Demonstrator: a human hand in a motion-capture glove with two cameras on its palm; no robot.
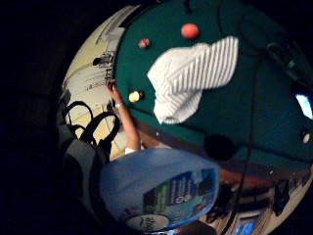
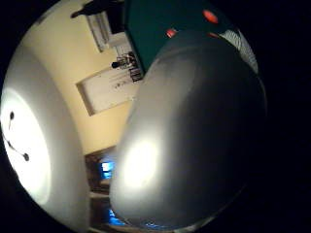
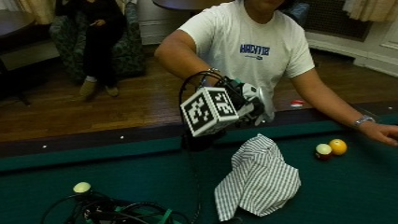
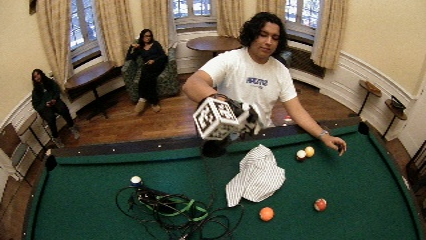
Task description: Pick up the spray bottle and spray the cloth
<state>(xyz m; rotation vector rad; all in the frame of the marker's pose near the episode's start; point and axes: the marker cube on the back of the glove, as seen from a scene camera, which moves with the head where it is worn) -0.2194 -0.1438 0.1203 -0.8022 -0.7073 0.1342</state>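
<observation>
Gloved right hand [image 3: 249, 107] gripping spray bottle [image 1: 161, 191] — above striped cloth [image 3: 261, 179] (crumpled)

You can't see the right hand's [image 3: 245, 106] fingers behind its rig. The spray bottle [image 2: 194, 131] blocks most of the thumb-side view, its nozzle hidden.

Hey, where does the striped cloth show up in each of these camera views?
Little finger palm view: cloth on the green felt, beyond the spray bottle.
Thumb palm view: only a striped sliver past the bottle.
Outside view: on the felt below the right hand.
Wide view: mid-table.
Shared landmark: orange ball.
</observation>
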